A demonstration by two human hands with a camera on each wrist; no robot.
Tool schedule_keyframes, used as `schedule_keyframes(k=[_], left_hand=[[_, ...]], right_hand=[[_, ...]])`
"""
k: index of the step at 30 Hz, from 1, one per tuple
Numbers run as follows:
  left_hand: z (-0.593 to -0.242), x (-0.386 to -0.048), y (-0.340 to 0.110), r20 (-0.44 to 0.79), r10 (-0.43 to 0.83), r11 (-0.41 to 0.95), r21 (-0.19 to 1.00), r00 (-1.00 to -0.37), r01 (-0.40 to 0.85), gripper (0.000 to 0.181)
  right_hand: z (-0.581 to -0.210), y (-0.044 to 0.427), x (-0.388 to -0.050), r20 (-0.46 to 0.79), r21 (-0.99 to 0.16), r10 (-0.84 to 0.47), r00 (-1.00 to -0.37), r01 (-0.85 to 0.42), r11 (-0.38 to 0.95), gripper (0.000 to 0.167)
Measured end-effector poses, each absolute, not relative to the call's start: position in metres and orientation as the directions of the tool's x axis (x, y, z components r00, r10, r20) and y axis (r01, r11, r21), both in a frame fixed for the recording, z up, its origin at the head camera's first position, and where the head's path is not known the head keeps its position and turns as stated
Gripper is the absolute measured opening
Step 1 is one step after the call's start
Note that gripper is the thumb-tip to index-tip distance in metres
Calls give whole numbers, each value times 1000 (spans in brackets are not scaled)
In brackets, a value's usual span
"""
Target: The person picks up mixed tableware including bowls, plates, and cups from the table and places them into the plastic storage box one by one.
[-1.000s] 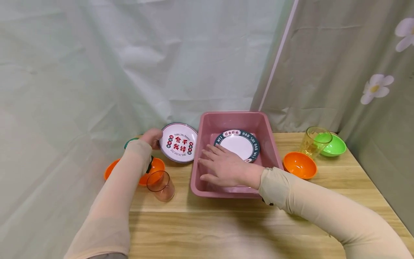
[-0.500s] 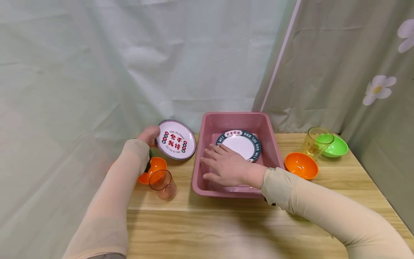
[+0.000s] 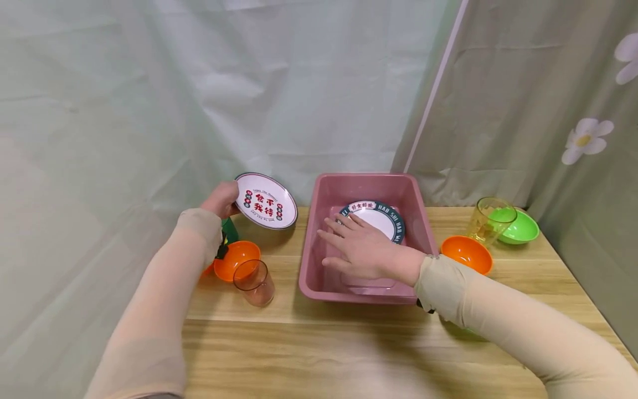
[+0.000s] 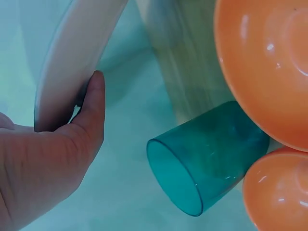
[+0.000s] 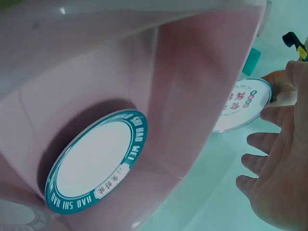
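Observation:
My left hand (image 3: 222, 198) pinches the left rim of a white plate (image 3: 267, 202) with red characters, held tilted above the table. The left wrist view shows the thumb along the plate's underside (image 4: 79, 53). Below that hand are a teal cup (image 4: 207, 159) and orange bowls (image 3: 237, 260). My right hand (image 3: 366, 249), fingers spread and holding nothing, hovers over the pink basin (image 3: 310, 277). Inside the basin lies a plate with a dark green lettered rim (image 5: 98, 161); in the head view my fingers cover part of it.
A clear reddish glass (image 3: 256, 285) stands near the left bowls. Right of the basin are an orange bowl (image 3: 467, 254), a yellowish glass (image 3: 490, 219) and a green bowl (image 3: 519, 227). Another green edge (image 3: 466, 331) shows under my right forearm. A curtain (image 3: 299, 83) hangs behind the table.
My left hand has lifted the white plate up and to the left, away from the basin, tilting it more. The right hand stays over the basin, shifting slightly right in view.

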State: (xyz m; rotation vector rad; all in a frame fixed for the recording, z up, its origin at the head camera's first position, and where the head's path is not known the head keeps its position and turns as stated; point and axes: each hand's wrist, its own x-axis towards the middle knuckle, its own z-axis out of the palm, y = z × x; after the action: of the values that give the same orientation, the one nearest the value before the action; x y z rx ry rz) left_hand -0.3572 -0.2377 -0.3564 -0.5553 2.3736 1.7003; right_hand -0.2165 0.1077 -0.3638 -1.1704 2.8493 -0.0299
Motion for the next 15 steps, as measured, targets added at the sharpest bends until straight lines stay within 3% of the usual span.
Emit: schedule_keyframes(k=[15], left_hand=[[-326, -344, -252, -417, -130, -123, 907, -899, -403, 45]], right_hand=[[-348, 137, -220, 7, -77, -677, -736, -676, 733, 71]])
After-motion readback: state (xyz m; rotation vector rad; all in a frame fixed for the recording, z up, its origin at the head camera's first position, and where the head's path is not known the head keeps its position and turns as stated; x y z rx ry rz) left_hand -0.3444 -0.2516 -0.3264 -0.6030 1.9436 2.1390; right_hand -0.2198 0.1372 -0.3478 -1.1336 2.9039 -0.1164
